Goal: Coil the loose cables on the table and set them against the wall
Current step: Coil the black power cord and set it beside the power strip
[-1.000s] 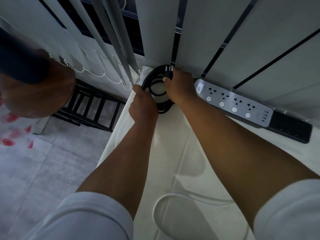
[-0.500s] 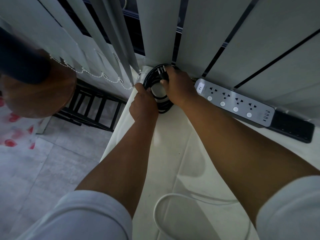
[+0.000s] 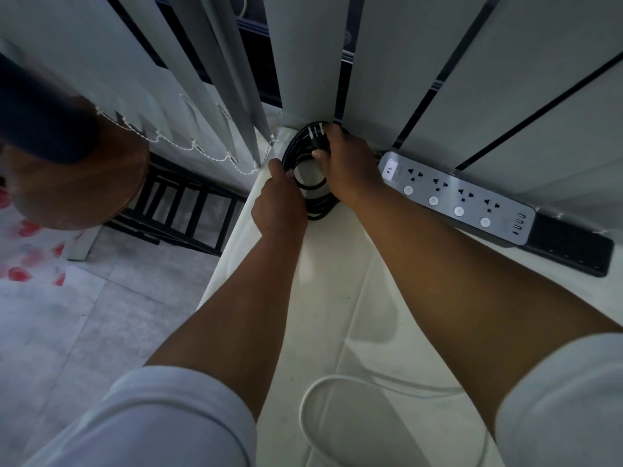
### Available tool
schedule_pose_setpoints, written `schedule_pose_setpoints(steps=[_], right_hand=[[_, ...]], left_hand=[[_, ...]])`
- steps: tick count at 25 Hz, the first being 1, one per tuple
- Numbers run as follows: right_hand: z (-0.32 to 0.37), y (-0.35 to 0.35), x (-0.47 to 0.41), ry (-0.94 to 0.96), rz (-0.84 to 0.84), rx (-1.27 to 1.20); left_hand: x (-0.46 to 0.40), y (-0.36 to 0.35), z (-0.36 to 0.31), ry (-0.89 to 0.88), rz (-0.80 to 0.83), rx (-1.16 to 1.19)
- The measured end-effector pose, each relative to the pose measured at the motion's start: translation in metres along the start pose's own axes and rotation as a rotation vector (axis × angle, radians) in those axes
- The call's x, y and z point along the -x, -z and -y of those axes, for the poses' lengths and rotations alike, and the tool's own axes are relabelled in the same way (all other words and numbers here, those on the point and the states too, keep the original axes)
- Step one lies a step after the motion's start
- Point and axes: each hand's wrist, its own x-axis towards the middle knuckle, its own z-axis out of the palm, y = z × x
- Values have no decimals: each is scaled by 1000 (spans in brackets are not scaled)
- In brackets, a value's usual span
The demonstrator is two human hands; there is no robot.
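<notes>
Fingers of right hand (image 3: pixel 350 166) pinch the plug (image 3: pixel 315 138) of the coiled black cable (image 3: pixel 305 173), left hand (image 3: pixel 278 200) curled onto the coil's near-left side, coil flat in the table's (image 3: pixel 337 281) far-left corner against the blinds (image 3: pixel 387 62), grey power strip (image 3: pixel 455 197) just right along the far edge, white cable (image 3: pixel 308 396) loose near the front edge.

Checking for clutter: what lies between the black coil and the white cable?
Head view: only bare tablecloth between black coil and white cable, crossed above by both forearms.
</notes>
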Motion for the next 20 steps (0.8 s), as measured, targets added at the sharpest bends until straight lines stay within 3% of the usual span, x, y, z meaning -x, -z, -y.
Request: schedule_pose_setpoints(steps=[8,13,20], right_hand=[[4,-7,5,-113,-40,-23],[3,-5,-4,-369,-88,-184],[4,5,2,-303,-109,-189]], left_hand=[[3,6,2,-89,69,-37],[4,11,2,-104,103,-51],[3,20,-2,-86,90,135]])
